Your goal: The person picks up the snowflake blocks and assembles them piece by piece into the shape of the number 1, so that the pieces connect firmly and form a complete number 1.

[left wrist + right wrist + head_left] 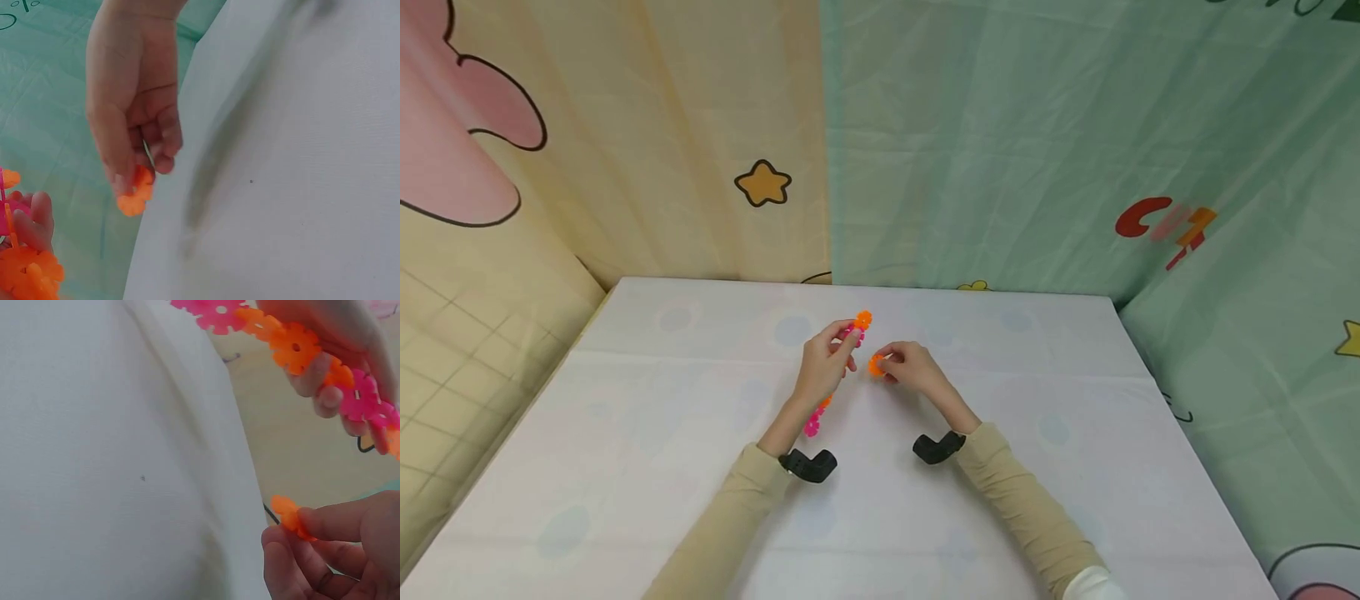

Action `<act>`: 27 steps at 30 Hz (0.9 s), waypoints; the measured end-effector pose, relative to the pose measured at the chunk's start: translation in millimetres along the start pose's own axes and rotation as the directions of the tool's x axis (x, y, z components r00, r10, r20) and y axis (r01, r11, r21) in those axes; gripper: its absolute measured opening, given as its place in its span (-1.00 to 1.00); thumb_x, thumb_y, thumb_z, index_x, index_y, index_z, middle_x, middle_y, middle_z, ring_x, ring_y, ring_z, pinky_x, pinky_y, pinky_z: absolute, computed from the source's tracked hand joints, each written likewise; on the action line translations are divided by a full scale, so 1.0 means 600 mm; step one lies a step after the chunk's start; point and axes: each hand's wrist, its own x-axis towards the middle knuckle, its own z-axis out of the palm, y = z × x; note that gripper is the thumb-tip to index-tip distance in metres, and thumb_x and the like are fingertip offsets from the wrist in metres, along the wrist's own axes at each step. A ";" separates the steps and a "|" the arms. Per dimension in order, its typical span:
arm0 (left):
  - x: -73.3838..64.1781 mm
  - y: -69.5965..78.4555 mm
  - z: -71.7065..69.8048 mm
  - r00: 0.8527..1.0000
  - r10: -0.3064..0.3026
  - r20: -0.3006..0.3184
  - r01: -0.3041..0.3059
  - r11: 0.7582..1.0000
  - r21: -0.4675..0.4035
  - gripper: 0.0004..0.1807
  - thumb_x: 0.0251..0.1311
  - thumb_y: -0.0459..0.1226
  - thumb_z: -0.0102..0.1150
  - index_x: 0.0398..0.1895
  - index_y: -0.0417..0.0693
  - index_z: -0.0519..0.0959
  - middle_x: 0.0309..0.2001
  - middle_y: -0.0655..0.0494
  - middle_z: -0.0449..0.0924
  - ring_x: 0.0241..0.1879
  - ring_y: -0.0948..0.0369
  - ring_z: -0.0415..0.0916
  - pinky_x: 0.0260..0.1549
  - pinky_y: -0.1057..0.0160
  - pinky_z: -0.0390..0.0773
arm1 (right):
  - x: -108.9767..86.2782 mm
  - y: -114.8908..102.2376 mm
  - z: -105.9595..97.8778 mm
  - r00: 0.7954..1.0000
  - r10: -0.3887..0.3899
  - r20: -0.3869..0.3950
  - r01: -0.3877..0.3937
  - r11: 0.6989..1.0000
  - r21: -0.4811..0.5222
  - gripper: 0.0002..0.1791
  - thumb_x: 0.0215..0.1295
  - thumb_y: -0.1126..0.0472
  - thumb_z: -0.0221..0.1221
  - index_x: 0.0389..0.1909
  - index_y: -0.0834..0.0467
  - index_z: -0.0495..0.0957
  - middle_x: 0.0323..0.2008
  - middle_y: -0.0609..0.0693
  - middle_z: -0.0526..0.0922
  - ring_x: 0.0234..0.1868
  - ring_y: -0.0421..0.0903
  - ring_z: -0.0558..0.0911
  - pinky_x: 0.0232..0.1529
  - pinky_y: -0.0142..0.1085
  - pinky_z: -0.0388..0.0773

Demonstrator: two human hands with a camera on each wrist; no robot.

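Note:
My left hand [825,364] grips a chain of pink and orange notched plastic discs [295,348], the snowflake-shaped interlocking kind. Its orange end [863,320] sticks up past the thumb, and a pink tail [812,425] hangs below the palm beside the wrist. Some middle discs are hidden by the fingers. My right hand [913,367] pinches a loose orange disc [289,515] between thumb and fingertips, a short gap to the right of the chain. In the left wrist view this orange disc [135,192] shows its notched edge.
Both hands are above a white-covered table [625,467] with faint pale dots. Behind it hang a cream curtain [700,100] and a green curtain [985,125]. A black strap-on camera [808,466] sits at the left wrist, another black camera [938,448] at the right.

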 end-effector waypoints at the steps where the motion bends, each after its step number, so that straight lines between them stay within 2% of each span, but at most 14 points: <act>1: 0.000 -0.001 0.000 1.000 0.001 0.005 -0.001 1.000 -0.004 -0.68 0.38 -0.17 0.03 0.10 -0.12 0.52 -0.26 -0.20 0.56 -0.50 -0.35 0.46 -0.71 0.42 0.35 | 0.000 -0.002 -0.006 1.000 -0.010 -0.021 0.011 1.000 0.012 -0.75 0.31 0.22 0.17 -0.07 0.25 0.62 -0.41 0.12 0.68 -0.49 -0.09 0.63 -0.37 -0.37 0.62; 5: 0.000 -0.005 0.002 1.000 -0.004 0.021 0.004 1.000 -0.017 -0.68 0.37 -0.14 0.06 0.10 -0.04 0.52 -0.28 -0.19 0.54 -0.52 -0.35 0.44 -0.72 0.40 0.35 | -0.003 -0.009 -0.028 0.996 -0.012 -0.086 0.019 0.996 0.089 -0.73 0.30 0.18 0.19 -0.07 0.26 0.61 -0.37 0.18 0.69 -0.41 0.02 0.69 -0.33 -0.33 0.66; 11: -0.001 -0.012 0.005 1.000 0.006 0.018 -0.006 1.000 -0.002 -0.69 0.30 -0.10 0.15 0.02 -0.03 0.58 -0.32 -0.24 0.56 -0.62 -0.20 0.50 -0.72 0.37 0.44 | -0.010 -0.019 -0.049 0.991 -0.015 -0.137 0.036 0.987 0.155 -0.68 0.30 0.13 0.20 -0.06 0.27 0.60 -0.38 0.17 0.69 -0.34 0.14 0.70 -0.34 -0.34 0.66; 17: -0.003 -0.012 0.005 1.000 0.027 -0.004 -0.027 0.999 0.038 -0.70 0.25 -0.09 0.21 -0.05 -0.03 0.64 -0.37 -0.14 0.62 -0.61 -0.18 0.57 -0.70 0.38 0.48 | -0.016 -0.031 -0.061 0.974 -0.032 -0.223 0.081 0.974 0.213 -0.69 0.31 0.17 0.20 -0.01 0.25 0.61 -0.33 0.22 0.71 -0.25 0.25 0.69 -0.34 -0.36 0.66; 21: -0.005 -0.012 0.006 0.999 0.036 -0.017 -0.035 0.996 0.076 -0.71 0.23 -0.12 0.24 -0.04 -0.04 0.66 -0.36 -0.08 0.66 -0.59 -0.15 0.61 -0.70 0.39 0.47 | -0.018 -0.038 -0.064 0.966 -0.053 -0.252 0.113 0.968 0.226 -0.69 0.33 0.18 0.18 0.02 0.24 0.60 -0.31 0.25 0.71 -0.23 0.29 0.68 -0.34 -0.38 0.65; 27: -0.005 -0.014 0.012 0.992 0.114 -0.050 -0.105 0.982 0.159 -0.72 0.23 -0.16 0.24 -0.05 -0.08 0.67 -0.33 -0.04 0.71 -0.70 0.14 0.59 -0.71 0.36 0.46 | -0.020 -0.044 -0.063 0.959 -0.078 -0.272 0.143 0.963 0.229 -0.69 0.31 0.19 0.20 0.03 0.22 0.60 -0.32 0.25 0.70 -0.26 0.27 0.69 -0.33 -0.37 0.66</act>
